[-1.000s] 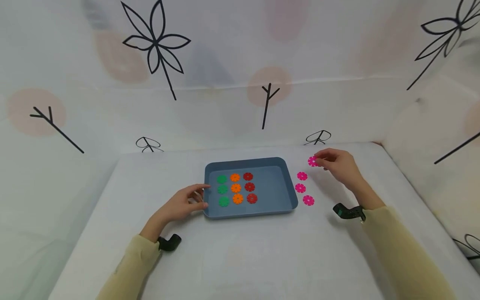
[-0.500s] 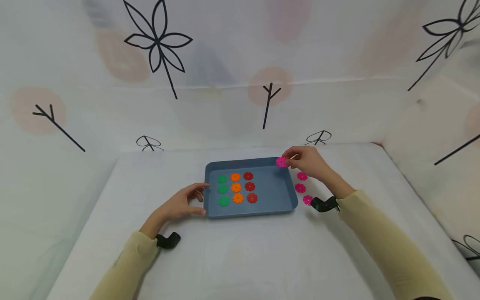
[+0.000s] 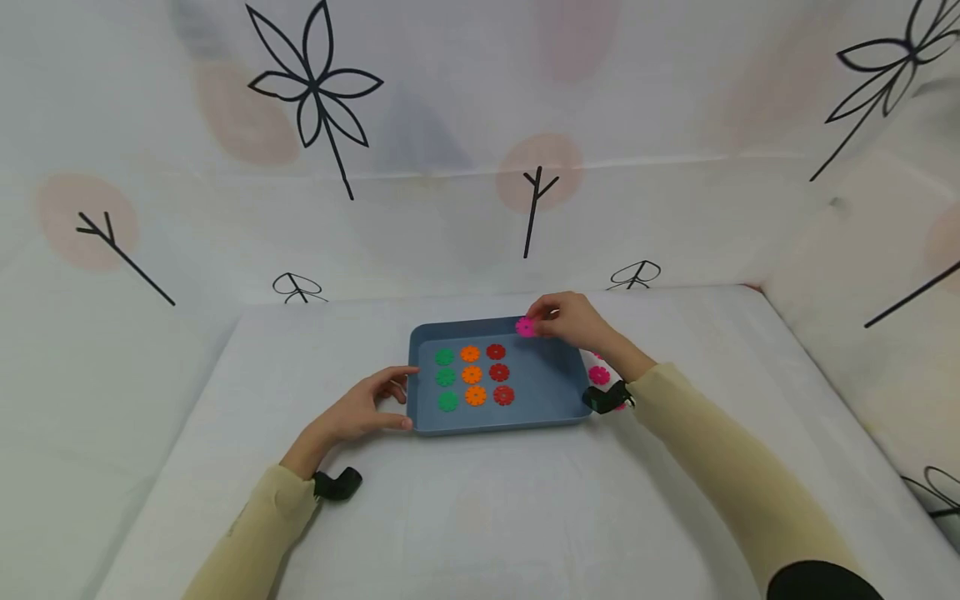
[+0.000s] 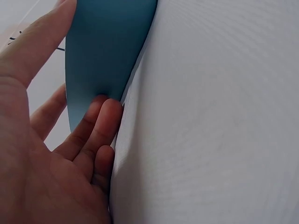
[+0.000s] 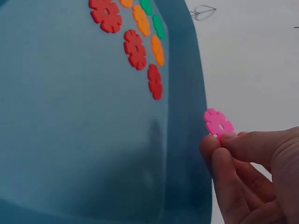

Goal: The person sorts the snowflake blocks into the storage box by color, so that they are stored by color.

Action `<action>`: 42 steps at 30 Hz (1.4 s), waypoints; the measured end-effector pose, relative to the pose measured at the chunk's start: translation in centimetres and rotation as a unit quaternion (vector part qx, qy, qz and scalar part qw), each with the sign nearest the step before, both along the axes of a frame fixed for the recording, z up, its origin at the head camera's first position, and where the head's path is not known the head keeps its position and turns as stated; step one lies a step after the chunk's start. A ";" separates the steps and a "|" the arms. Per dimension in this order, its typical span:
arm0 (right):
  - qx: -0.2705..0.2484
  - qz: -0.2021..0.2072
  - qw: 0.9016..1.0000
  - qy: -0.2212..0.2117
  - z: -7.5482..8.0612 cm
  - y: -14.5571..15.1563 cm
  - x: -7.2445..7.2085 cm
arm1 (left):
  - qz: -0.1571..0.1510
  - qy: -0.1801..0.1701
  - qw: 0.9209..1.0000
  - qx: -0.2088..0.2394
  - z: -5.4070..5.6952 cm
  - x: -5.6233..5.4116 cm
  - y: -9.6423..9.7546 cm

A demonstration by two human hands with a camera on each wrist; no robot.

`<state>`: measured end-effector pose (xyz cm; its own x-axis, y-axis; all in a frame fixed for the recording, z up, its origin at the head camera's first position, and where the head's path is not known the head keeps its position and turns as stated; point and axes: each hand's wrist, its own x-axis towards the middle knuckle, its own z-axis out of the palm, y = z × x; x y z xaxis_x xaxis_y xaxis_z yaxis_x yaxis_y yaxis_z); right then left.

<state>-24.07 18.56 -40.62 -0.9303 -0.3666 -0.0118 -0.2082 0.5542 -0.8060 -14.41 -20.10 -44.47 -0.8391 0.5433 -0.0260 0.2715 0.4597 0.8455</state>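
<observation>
Thumb and finger of my right hand pinch a pink flower-shaped disc by its edge, above the far rim of the blue-grey tray. In the right wrist view the pink disc tilts upright, apart from the discs in the tray. My left hand is at the tray's left side, its thumb stretched toward the near corner and a fingertip at the rim. Seen from the left wrist, bent fingers touch the tray's outer wall. Green, orange and red discs lie flat in three columns.
More pink discs lie on the white cloth right of the tray, partly hidden by my right wrist and its black camera. A patterned cloth wall rises behind the table.
My right hand has carried the pink disc leftward, from the cloth right of the tray to above its far rim. The left thumb has straightened slightly; the tray stays in place.
</observation>
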 end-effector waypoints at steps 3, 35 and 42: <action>-0.002 -0.002 1.000 0.001 -0.5 -0.6 -0.3 | 0.002 0.002 1.000 -0.003 -0.5 -0.3 -0.3; 0.087 0.014 0.995 0.048 -2.8 -1.9 -0.8 | 0.013 -0.002 1.000 0.010 -1.2 -0.5 -0.8; 0.100 0.009 0.993 0.058 -3.2 -1.7 -0.7 | 0.001 0.005 1.000 0.029 -1.4 -0.4 -0.6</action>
<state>-24.80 16.91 -43.81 -0.9230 -0.3841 0.0216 -0.3048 0.6958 -0.6504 -14.85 -20.68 -45.84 -0.8402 0.5421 0.0139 0.2793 0.4106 0.8680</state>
